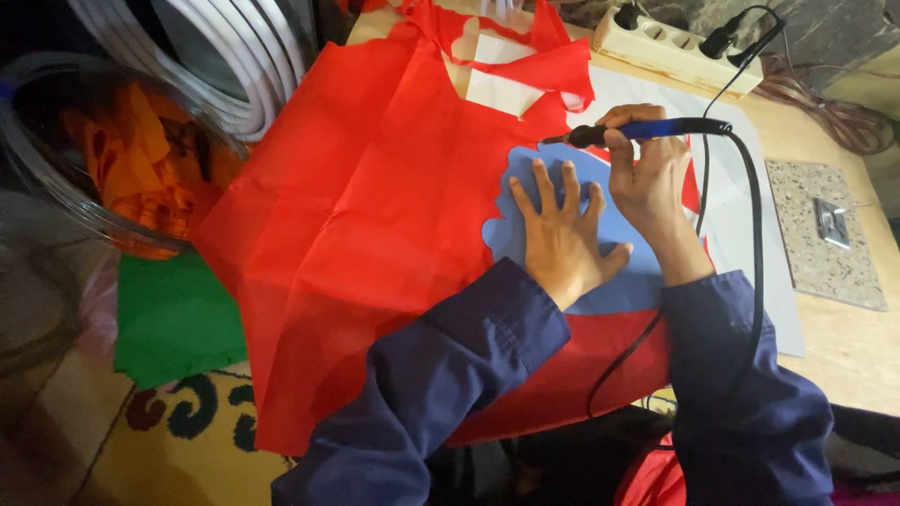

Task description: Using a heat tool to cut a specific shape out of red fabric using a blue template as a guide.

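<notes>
My left hand [561,242] lies flat, fingers spread, pressing the blue template [525,220] onto the red fabric [375,206]; just beyond, my right hand [647,178] is closed around the blue-handled hot cutting pen [647,130], its tip at the template's upper edge; farther off, the power strip [670,47] rests on the wooden table [844,337].

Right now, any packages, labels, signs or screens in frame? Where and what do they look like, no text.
None that can be made out: no package, label, sign or screen.
Nearest things:
Power strip: far table edge, long, cream, black plug in it.
Metal plate: on a speckled stone tile at right, small, grey.
Blue template: on red fabric, under the left hand; right hand holds a blue-handled corded tool.
</notes>
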